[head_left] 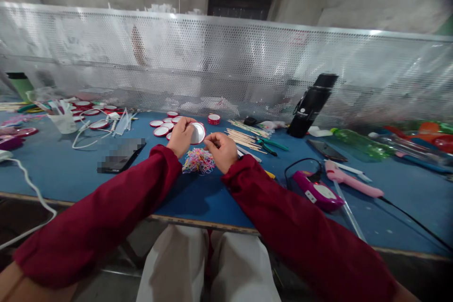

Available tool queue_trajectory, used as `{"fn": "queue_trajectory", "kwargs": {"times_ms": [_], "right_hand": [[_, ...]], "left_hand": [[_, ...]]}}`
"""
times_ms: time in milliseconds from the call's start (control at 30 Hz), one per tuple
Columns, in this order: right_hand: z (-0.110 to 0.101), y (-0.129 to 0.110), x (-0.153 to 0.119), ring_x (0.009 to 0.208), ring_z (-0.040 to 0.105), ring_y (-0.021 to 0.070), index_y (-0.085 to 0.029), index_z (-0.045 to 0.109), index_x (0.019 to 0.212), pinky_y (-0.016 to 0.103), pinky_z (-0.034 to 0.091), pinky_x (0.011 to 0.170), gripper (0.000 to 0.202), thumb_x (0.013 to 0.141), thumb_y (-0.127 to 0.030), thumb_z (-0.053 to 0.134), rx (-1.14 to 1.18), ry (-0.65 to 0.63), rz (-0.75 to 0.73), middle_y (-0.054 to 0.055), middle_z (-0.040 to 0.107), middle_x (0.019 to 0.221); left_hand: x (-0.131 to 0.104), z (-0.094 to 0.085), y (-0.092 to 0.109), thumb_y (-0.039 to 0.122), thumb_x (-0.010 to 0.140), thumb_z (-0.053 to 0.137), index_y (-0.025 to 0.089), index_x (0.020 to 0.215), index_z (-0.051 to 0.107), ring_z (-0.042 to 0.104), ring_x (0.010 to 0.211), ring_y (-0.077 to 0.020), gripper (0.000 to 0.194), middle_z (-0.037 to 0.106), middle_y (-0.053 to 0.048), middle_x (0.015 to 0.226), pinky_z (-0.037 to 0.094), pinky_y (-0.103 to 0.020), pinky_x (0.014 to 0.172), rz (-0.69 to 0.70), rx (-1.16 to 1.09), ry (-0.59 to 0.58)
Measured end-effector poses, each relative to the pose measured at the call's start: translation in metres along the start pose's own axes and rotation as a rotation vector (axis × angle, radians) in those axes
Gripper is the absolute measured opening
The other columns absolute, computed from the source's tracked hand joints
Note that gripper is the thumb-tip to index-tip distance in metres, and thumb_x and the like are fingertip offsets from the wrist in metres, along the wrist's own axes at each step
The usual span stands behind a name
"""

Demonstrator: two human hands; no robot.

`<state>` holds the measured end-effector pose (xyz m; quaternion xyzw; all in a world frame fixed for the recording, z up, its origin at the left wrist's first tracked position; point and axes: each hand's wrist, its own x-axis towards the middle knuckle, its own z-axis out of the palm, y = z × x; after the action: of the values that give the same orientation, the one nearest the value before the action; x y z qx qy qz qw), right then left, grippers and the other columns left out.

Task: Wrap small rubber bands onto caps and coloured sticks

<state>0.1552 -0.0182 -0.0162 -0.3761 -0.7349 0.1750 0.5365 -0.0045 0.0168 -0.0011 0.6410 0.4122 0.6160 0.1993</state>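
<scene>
My left hand [182, 137] grips a round, shallow red-rimmed piece with a white face [197, 133], like a small lid, tilted up above the table. Just to its right, my right hand [222, 150] has thumb and fingers pinched together close to the rim. Whatever that pinch holds, if anything, is too small to make out. Below and between both hands lies a heap of thin multicoloured loops [198, 161], like small rubber bands. Several more red-rimmed white rounds [161, 131] lie behind my left hand, and one red round [213, 119] sits farther back.
Wooden sticks [244, 139] and green-handled pliers [271, 145] lie right of my hands. Farther right are a black bottle [311, 106], a purple device [318, 192] and a pink glue gun [354, 180]. Leftward are a phone [121, 155] and a white cup [63, 123]. A perforated metal screen [240, 66] stands behind.
</scene>
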Motion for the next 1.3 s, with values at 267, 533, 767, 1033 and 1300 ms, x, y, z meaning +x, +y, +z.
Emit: {"fn": "queue_trajectory", "kwargs": {"times_ms": [267, 533, 767, 1033, 1300], "right_hand": [[0.003, 0.007, 0.002, 0.058, 0.066, 0.0144, -0.021, 0.051, 0.086, 0.024, 0.050, 0.049, 0.012, 0.079, -0.029, 0.056, 0.271, 0.019, 0.152, -0.003, 0.062, 0.068], [-0.001, -0.004, -0.002, 0.060, 0.067, 0.0145, -0.021, 0.055, 0.084, 0.024, 0.050, 0.054, 0.010, 0.082, -0.030, 0.053, 0.216, -0.073, 0.113, -0.001, 0.064, 0.066], [0.001, -0.002, -0.003, 0.056, 0.059, 0.0130, -0.022, 0.050, 0.074, 0.023, 0.044, 0.053, 0.014, 0.077, -0.032, 0.059, -0.020, 0.045, 0.069, -0.003, 0.059, 0.061], [0.001, -0.016, -0.007, 0.060, 0.053, 0.0140, -0.022, 0.048, 0.070, 0.025, 0.039, 0.057, 0.015, 0.076, -0.028, 0.060, -0.266, 0.154, -0.035, 0.000, 0.058, 0.065], [-0.003, -0.021, -0.006, 0.073, 0.058, 0.0161, -0.021, 0.058, 0.088, 0.027, 0.046, 0.067, 0.010, 0.086, -0.027, 0.051, -0.360, 0.109, -0.177, 0.005, 0.064, 0.084]], "left_hand": [[-0.005, 0.000, 0.013, 0.015, 0.085, 0.043, 0.018, 0.094, 0.056, 0.054, 0.082, -0.0145, 0.016, 0.060, -0.004, 0.091, 0.043, -0.030, 0.075, 0.097, 0.068, -0.107], [-0.006, -0.001, 0.018, 0.011, 0.081, 0.046, 0.019, 0.095, 0.052, 0.056, 0.085, -0.0151, 0.018, 0.060, -0.005, 0.093, 0.044, -0.031, 0.078, 0.174, 0.117, -0.084], [-0.012, -0.002, 0.024, 0.011, 0.075, 0.054, 0.020, 0.094, 0.051, 0.058, 0.083, -0.0148, 0.022, 0.060, -0.003, 0.091, 0.046, -0.031, 0.076, 0.205, 0.181, -0.074], [-0.011, 0.000, 0.018, 0.016, 0.075, 0.059, 0.020, 0.087, 0.048, 0.062, 0.077, -0.0136, 0.017, 0.064, -0.003, 0.089, 0.050, -0.031, 0.072, 0.112, 0.060, -0.047], [-0.020, 0.002, 0.036, 0.008, 0.075, 0.055, 0.021, 0.090, 0.043, 0.064, 0.096, -0.0149, 0.023, 0.067, -0.007, 0.103, 0.051, -0.033, 0.083, 0.201, -0.034, -0.123]]}}
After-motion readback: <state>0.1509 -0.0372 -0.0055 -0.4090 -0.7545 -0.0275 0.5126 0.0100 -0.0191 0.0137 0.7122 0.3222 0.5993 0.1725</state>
